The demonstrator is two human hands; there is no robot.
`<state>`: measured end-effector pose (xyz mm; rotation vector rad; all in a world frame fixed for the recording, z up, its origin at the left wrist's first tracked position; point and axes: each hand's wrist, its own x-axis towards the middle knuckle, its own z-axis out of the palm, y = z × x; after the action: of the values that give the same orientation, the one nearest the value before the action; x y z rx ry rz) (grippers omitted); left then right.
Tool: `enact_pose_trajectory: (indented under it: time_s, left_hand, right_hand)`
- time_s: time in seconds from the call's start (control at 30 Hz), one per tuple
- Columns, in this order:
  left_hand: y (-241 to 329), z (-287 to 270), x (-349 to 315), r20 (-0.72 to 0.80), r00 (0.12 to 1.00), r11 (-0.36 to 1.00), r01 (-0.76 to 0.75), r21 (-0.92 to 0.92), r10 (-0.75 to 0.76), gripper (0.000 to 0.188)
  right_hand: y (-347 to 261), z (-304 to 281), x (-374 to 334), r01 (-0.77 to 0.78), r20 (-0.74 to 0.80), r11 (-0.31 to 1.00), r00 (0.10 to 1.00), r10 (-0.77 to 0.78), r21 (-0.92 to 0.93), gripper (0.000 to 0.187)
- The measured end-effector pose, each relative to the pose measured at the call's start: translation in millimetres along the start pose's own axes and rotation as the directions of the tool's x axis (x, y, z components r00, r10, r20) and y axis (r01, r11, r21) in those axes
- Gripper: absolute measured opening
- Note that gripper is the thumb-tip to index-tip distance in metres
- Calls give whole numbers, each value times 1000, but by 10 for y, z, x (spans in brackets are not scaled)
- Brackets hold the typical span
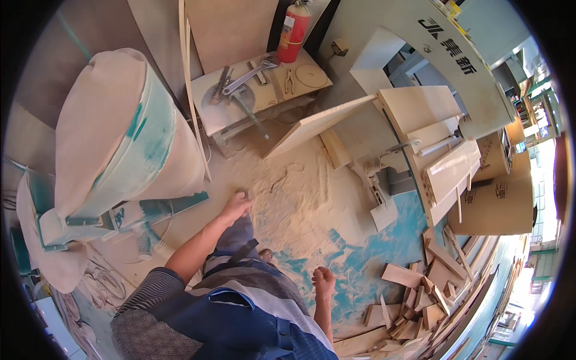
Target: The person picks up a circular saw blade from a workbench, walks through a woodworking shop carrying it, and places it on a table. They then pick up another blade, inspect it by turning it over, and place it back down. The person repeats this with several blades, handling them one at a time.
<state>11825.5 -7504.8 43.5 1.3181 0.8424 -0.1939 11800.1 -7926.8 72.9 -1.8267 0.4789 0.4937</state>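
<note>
My left hand [238, 205] is held out over the dusty floor, its fingers curled in, and nothing shows in it. On my other side, my right hand [324, 281] hangs in a loose fist above sawdust and teal floor paint, also with nothing visible in it. Both hands are apart from any object. Ahead stands a low workbench [273, 99] bearing an adjustable wrench [249, 76], a hammer [247, 111], pliers [289, 81] and round saw blades [311, 75]. A pale board [321, 125] leans between that bench and a large machine.
A dust collector with cloth bags [99, 120] fills the left side. A red fire extinguisher [294, 33] stands behind the bench. At right is the machine [414, 120] with a wooden table, beside a cardboard drum [495, 195]. Wood offcuts [414, 300] are heaped at lower right. Sawdust [288, 192] covers the floor.
</note>
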Motion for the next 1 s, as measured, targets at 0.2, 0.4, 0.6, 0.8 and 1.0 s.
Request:
enact_pose_trajectory:
  time_s: [0.2,0.4,0.6,0.8,1.0]
  left_hand:
    - [802,-139,1872,-78,993,949,60,-310,-88,28]
    - [1037,-418,3786,-161,932,882,237,-407,-324,28]
    - [1303,-401,4257,-135,839,776,411,-478,-527,30]
    - [1713,-438,3879,-125,867,713,306,-631,-483,19]
    - [2601,-1211,3560,134,903,571,367,-734,-407,19]
  right_hand:
    - [67,526,581,-224,-65,930,975,214,-290,31]
    - [429,974,557,-324,-53,707,925,377,-628,37]
    - [-95,1561,488,-285,-114,853,958,262,-437,37]
    - [-925,1959,812,-367,-60,852,926,372,-374,37]
    - [-591,2091,1530,-327,72,941,940,334,-93,33]
